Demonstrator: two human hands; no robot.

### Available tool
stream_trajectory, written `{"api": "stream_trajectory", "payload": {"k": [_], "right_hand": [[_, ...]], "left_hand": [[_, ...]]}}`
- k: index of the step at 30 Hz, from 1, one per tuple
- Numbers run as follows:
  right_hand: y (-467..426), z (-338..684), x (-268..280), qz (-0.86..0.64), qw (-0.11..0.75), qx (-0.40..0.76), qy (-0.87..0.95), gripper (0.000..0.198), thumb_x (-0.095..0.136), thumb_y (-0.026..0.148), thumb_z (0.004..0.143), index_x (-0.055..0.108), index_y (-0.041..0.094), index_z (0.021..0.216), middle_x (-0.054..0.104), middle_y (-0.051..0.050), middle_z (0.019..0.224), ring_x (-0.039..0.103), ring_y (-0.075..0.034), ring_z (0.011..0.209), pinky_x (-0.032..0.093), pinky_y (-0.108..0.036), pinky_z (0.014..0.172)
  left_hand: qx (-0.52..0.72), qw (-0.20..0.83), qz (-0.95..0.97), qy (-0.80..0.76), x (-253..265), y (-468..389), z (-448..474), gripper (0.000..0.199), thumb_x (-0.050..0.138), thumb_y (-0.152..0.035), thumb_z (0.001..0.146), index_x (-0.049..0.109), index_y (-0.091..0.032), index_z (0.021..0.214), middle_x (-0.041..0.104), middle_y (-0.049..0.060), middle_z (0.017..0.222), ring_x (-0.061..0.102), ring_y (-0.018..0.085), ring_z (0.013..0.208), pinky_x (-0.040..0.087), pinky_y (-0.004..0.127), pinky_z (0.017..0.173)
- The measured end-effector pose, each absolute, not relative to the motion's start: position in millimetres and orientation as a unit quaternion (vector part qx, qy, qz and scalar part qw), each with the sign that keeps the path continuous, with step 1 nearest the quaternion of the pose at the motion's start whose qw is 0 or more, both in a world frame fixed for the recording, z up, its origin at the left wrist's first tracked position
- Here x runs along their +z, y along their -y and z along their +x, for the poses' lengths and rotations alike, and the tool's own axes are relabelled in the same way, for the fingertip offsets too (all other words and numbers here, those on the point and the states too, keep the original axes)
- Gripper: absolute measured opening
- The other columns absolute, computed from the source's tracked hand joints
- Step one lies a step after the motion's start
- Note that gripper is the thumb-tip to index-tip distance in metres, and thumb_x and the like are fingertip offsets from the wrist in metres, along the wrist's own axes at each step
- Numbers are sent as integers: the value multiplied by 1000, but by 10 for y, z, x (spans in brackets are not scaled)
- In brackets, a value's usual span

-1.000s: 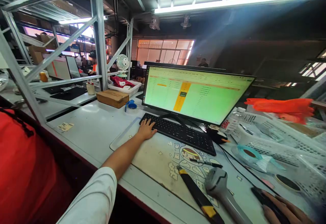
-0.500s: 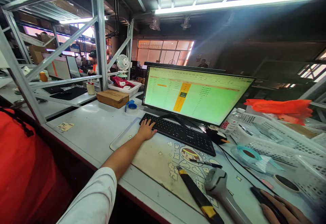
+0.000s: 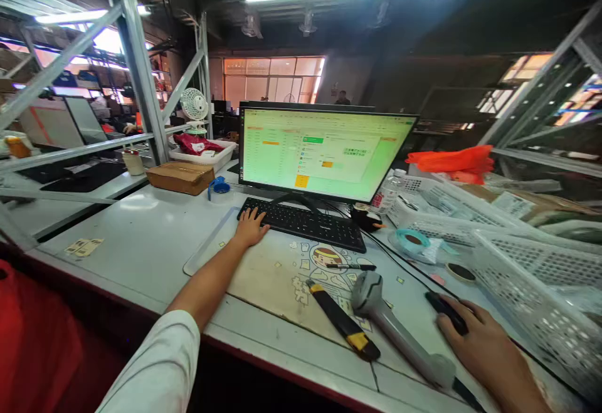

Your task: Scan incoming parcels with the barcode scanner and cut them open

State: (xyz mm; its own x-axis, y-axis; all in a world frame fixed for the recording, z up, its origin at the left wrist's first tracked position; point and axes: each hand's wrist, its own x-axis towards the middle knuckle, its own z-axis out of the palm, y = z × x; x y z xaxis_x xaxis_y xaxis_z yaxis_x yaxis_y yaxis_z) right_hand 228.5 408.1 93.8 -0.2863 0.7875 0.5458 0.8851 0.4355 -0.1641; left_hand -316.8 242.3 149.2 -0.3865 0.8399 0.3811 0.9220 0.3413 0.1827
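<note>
My left hand (image 3: 249,227) rests with fingers spread on the left end of a black keyboard (image 3: 303,222). My right hand (image 3: 480,345) lies over a black computer mouse (image 3: 446,310) at the lower right. A monitor (image 3: 320,153) behind the keyboard shows a green spreadsheet with a lighter window on top. Between my hands, on a printed desk mat (image 3: 282,281), lie a grey handheld barcode scanner (image 3: 390,322), a black and yellow utility knife (image 3: 343,320) and a black pen (image 3: 355,267).
White plastic baskets (image 3: 527,262) crowd the right side, with tape rolls (image 3: 414,239) beside them. A cardboard box (image 3: 181,177) and a blue tape roll (image 3: 219,188) sit at the back left. Metal shelving posts (image 3: 136,74) stand on the left. A red garment (image 3: 32,344) fills the lower left.
The view has shifted right and down, so more of my right hand on the mouse shows. A lighter window now covers part of the spreadsheet. My left hand stays on the keyboard.
</note>
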Motion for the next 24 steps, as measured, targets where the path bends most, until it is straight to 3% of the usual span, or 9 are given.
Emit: {"api": "stream_trajectory", "payload": {"k": [8, 24], "right_hand": [[-3862, 2210, 1053, -513, 285, -73, 806, 64, 31, 52, 98, 66, 14, 137, 61, -17, 140, 63, -35, 121, 50, -51, 111], [-3954, 2259, 909, -486, 321, -109, 805, 56, 39, 46, 96, 68, 16, 133, 64, -15, 136, 63, -34, 121, 50, -52, 111]], "left_hand": [[-171, 120, -543, 814, 1492, -2410, -3186, 64, 43, -55, 105, 46, -23, 160, 32, 12, 171, 28, 39, 158, 20, 53, 131], [-163, 115, -538, 819, 1530, -2387, -3167, 65, 43, -55, 105, 45, -23, 161, 34, 13, 170, 27, 38, 158, 20, 53, 130]]}}
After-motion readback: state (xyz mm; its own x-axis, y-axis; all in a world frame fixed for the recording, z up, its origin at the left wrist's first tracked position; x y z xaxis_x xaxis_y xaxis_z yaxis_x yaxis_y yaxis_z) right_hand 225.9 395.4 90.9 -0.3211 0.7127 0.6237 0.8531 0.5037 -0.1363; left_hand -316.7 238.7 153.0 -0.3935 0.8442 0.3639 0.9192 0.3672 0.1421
